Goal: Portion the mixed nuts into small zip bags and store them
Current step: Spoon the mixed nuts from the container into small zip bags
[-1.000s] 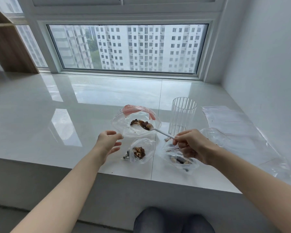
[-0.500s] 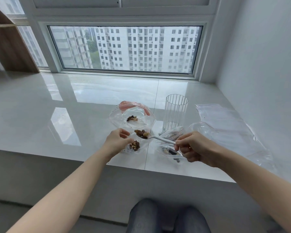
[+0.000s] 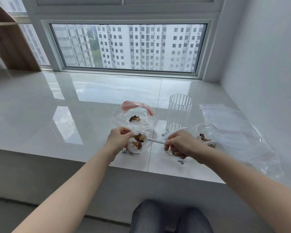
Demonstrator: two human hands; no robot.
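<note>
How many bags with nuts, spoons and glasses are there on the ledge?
Bags with nuts: 4 (big bag, small bag, bag under the right hand, right bag)
Spoons: 1 (white spoon)
Glasses: 1 (ribbed glass)
Total: 6

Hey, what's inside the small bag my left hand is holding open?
A little pile of mixed nuts lies inside the small bag, below the loaded spoon. The left hand covers the bag's left side, so anything there is hidden.

High-rise flat, tiled window ledge (image 3: 91, 105)
</note>
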